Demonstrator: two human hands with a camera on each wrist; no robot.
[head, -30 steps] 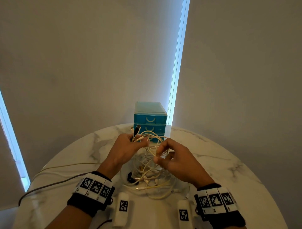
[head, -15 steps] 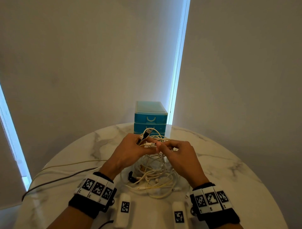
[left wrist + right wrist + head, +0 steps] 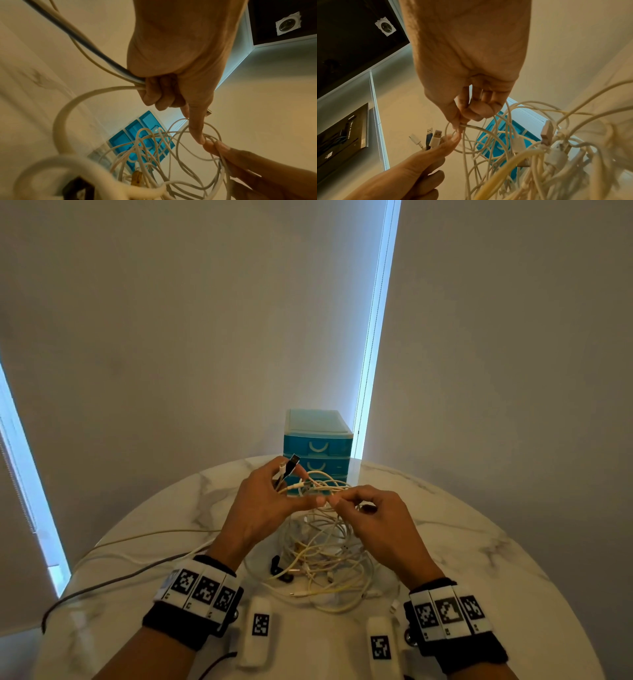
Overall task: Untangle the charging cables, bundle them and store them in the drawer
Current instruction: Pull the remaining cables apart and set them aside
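A tangle of white and cream charging cables [image 3: 318, 556] lies on the round marble table [image 3: 479, 542], its upper loops lifted between my hands. My left hand [image 3: 267, 501] grips several cable ends, and their plugs [image 3: 289, 465] stick up above the fist; in the left wrist view the curled fingers [image 3: 159, 93] hold the cords while the thumb points at the loops. My right hand [image 3: 363, 508] pinches a thin white strand [image 3: 471, 126] between thumb and forefinger, right beside the left thumb. A blue three-drawer box [image 3: 317, 446] stands behind, all drawers shut.
Two white tagged blocks [image 3: 260, 628] [image 3: 380, 645] lie near the table's front edge between my wrists. A grey cord and a cream cord [image 3: 137, 563] trail off the table's left side. The wall and a bright window strip [image 3: 373, 337] rise behind the drawers.
My hands have come together: the right hand moved up and left to pinch a strand beside the left thumb. The left hand has risen a little with its plugs.
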